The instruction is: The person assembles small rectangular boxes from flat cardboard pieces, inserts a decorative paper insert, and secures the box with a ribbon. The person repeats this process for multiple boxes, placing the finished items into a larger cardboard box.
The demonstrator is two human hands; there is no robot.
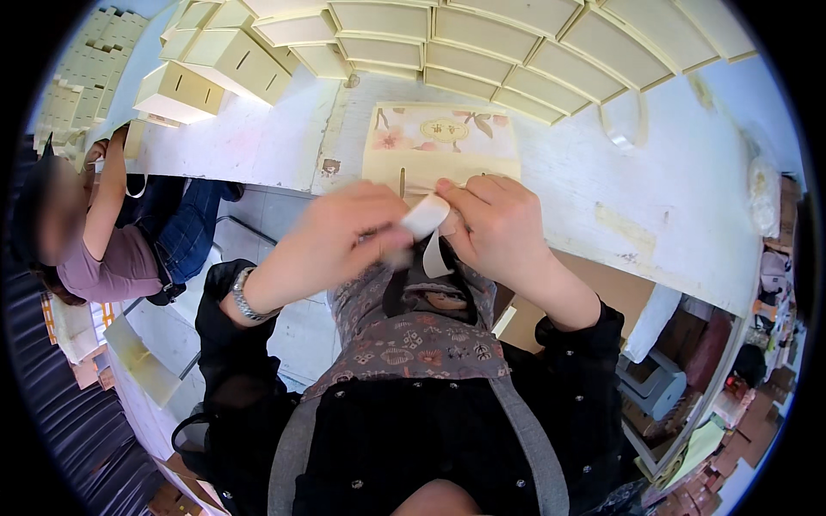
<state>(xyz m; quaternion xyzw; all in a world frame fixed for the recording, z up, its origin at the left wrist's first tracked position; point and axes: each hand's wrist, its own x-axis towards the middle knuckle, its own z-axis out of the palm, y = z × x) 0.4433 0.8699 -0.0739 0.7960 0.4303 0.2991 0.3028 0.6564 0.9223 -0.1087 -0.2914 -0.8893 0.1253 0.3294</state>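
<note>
A cream-coloured ribbon strap (427, 217) is bent into a loop between my two hands, and its loose end hangs over my lap. My left hand (344, 230), smeared by motion, holds the ribbon at the loop's left side. With thumb and fingers pressed together, my right hand (497, 225) pinches the ribbon close to the table edge. Just beyond both hands lies a pale yellow box (441, 159) with a flower-printed panel and a narrow slot in its plain near part. My fingers cover the box's near edge.
Pale yellow boxes (482, 52) stand stacked along the back of the white table (594, 198). More slotted boxes (185, 90) stand at the far left. Another ribbon loop (621, 129) lies at the back right. At the left, a co-worker (112, 232) handles a box.
</note>
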